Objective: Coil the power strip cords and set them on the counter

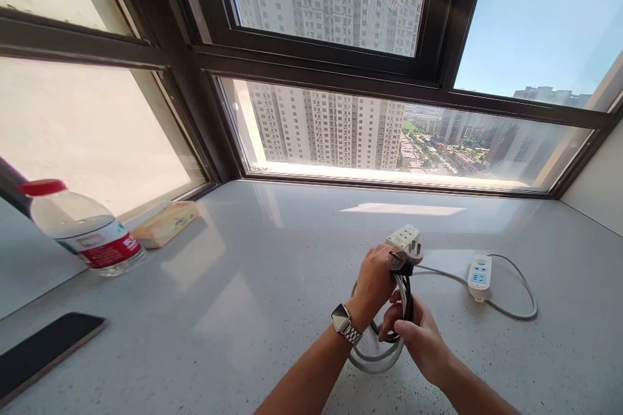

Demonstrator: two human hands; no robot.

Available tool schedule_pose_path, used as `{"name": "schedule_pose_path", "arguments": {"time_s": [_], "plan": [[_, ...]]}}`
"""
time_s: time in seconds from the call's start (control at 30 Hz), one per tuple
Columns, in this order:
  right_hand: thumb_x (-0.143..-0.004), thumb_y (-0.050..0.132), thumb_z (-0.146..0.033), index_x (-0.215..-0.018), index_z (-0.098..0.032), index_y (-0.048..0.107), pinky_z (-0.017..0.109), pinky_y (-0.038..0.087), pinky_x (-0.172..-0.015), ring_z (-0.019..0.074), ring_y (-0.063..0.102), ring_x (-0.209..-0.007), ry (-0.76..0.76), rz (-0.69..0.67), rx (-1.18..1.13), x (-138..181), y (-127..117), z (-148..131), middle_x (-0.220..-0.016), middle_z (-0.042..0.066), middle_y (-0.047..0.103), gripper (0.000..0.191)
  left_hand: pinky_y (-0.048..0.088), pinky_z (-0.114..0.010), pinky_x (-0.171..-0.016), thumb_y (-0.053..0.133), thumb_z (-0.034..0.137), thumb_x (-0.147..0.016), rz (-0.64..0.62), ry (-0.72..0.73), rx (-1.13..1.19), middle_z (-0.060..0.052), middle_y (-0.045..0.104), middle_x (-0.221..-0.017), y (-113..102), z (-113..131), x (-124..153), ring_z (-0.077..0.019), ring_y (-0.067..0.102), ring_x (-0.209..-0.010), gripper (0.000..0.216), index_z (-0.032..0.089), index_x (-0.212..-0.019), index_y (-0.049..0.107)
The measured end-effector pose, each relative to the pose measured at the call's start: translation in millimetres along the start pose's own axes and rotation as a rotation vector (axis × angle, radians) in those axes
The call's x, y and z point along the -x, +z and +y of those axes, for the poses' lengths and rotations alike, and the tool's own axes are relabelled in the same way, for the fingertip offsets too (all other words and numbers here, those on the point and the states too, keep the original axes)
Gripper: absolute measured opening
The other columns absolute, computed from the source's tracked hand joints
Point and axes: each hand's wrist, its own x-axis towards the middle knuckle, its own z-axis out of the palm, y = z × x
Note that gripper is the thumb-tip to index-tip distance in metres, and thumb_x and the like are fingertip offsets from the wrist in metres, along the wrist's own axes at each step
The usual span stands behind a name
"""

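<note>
Strong daylight pours in through the window (pixel 341 123), and the scene is bright throughout. The pale wall behind the left pane (pixel 92 136) is nearly washed out. The glossy surface (pixel 272 259) mirrors the panes as soft light patches, with one sharp bright strip of sun near the sill. Shadows are short and faint; the bottle (pixel 85 228) casts a soft one. Wide-angle distortion bends the window frame and stretches the corners. Focus is sharp in the middle, slightly softer at the edges; distant towers look hazy.
</note>
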Motion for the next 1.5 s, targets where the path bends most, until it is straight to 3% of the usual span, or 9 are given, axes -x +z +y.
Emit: {"name": "schedule_pose_path", "arguments": {"time_s": [0.17,0.33,0.57,0.83,1.0,1.1,1.27,1.4,1.5], "plan": [[-0.077,0.068,-0.044,-0.083,-0.018,0.052,0.021,0.033,-0.044,0.0041,0.026,-0.034,0.159,-0.143,-0.27,-3,-10,-4,-0.044,-0.013,0.029,0.031,0.038,-0.025,-0.061,0.047,0.0,-0.067,-0.121,-0.101,-0.042,-0.004,0.06,-0.062,-5,-8,-4,-0.015,0.053,-0.06,0.02,0.015,-0.062,0.059],[-0.077,0.068,-0.053,-0.078,-0.017,0.053,0.018,0.012,-0.035,0.0023,0.013,-0.036,0.14,-0.099,-0.052,-10,-40,-26,-0.045,-0.013,0.023,0.039,0.034,-0.022,-0.056,0.054,0.012,-0.069,-0.228,-0.098,0.293,0.002,0.047,-0.056,-21,-17,-7,-0.0112,0.045,-0.058,0.011,0.015,-0.059,0.051],[-0.066,0.07,-0.065,-0.062,-0.018,0.051,0.022,0.031,-0.04,0.0034,0.023,-0.035,0.033,0.179,0.127,-21,-84,-41,-0.043,-0.011,0.026,0.051,0.043,-0.025,-0.055,0.063,0.035,-0.074,-0.558,-0.244,0.794,0.001,0.054,-0.061,-23,0,-2,-0.0121,0.053,-0.055,0.022,0.014,-0.071,0.056],[-0.064,0.067,-0.069,-0.064,-0.017,0.052,0.017,0.012,-0.036,0.0022,0.011,-0.038,0.05,0.337,-0.058,-24,-67,-34,-0.044,-0.013,0.017,0.055,0.032,-0.022,-0.044,0.056,0.071,-0.069,-0.263,-0.507,1.112,0.008,0.036,-0.043,-6,13,-3,-0.0043,0.032,-0.038,0.058,0.013,-0.07,0.055],[-0.065,0.069,-0.067,-0.066,-0.017,0.054,0.018,0.014,-0.036,0.003,0.014,-0.037,-0.114,0.419,0.152,-27,-63,-34,-0.042,-0.012,0.024,0.052,0.029,-0.02,-0.041,0.055,0.076,-0.065,-0.036,-0.675,1.171,0.008,0.041,-0.041,2,16,-6,-0.0047,0.032,-0.036,0.059,0.018,-0.07,0.043],[-0.068,0.066,-0.065,-0.064,-0.017,0.055,0.02,0.016,-0.037,0.0046,0.019,-0.038,-0.205,0.404,0.345,-24,-65,-35,-0.041,-0.01,0.028,0.049,0.028,-0.019,-0.04,0.052,0.081,-0.061,-0.023,-0.77,1.222,0.011,0.033,-0.041,2,15,-5,-0.0043,0.029,-0.034,0.063,0.02,-0.066,0.036],[-0.076,0.058,-0.063,-0.057,-0.017,0.055,0.022,0.019,-0.039,0.007,0.025,-0.04,-0.397,0.334,0.651,-17,-74,-42,-0.043,-0.006,0.033,0.05,0.023,-0.02,-0.038,0.036,0.087,-0.063,-0.256,-0.85,1.226,0.012,0.024,-0.04,-5,16,-1,-0.0045,0.022,-0.032,0.066,0.021,-0.062,0.031],[-0.085,0.047,-0.059,-0.052,-0.018,0.056,0.025,0.023,-0.041,0.01,0.031,-0.041,-0.586,0.294,0.792,-13,-79,-56,-0.043,-0.002,0.037,0.054,0.03,-0.022,-0.042,0.034,0.083,-0.07,-0.581,-0.823,1.182,0.009,0.032,-0.037,-5,21,6,-0.0059,0.025,-0.033,0.064,0.02,-0.061,0.037],[-0.084,0.054,-0.05,-0.069,-0.018,0.066,0.027,0.031,-0.045,0.0128,0.04,-0.047,-0.695,0.384,0.829,-9,-82,-60,-0.054,0.001,0.049,0.038,0.035,-0.024,-0.046,0.043,0.078,-0.071,-0.803,-0.764,1.174,0.006,0.039,-0.037,3,25,12,-0.0064,0.031,-0.033,0.061,0.018,-0.06,0.044]]}}
